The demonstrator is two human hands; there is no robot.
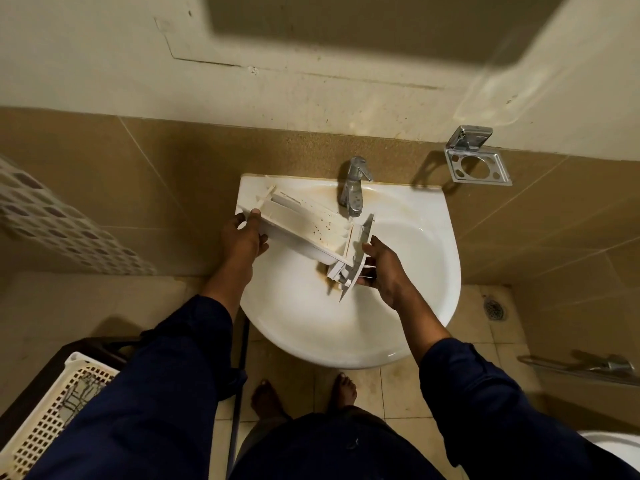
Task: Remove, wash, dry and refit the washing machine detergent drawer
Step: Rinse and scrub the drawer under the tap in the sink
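Left hand [244, 237]: I grip the rear end of the detergent drawer [304, 230], with my thumb on its top edge and my fingers curled beneath it.
Right hand [384, 268]: I hold the drawer's front panel [356, 261], pinched between my thumb at the upper edge and my fingers at the lower edge.
Detergent drawer: it hangs above the basin between my two hands. It is tilted, with the rear end raised over the sink's back left corner and the front panel lower, to my right. The open compartment shows brown specks and rusty staining.
Tap [353, 185]: chrome, at the back of the sink, with its spout just above the drawer near the front-panel end. I cannot tell whether water runs.
Sink [446, 271]: white, mounted on a tan tiled wall, with brownish marks round the tap base.
Sleeves [478, 393]: dark blue, ending on both forearms.
Wall holder [478, 164]: chrome, to the right of the tap and well apart from the sink.
Basket [52, 420]: cream lattice plastic, at lower left.
Floor drain [493, 308]: round, set in beige tiles to the right of the sink.
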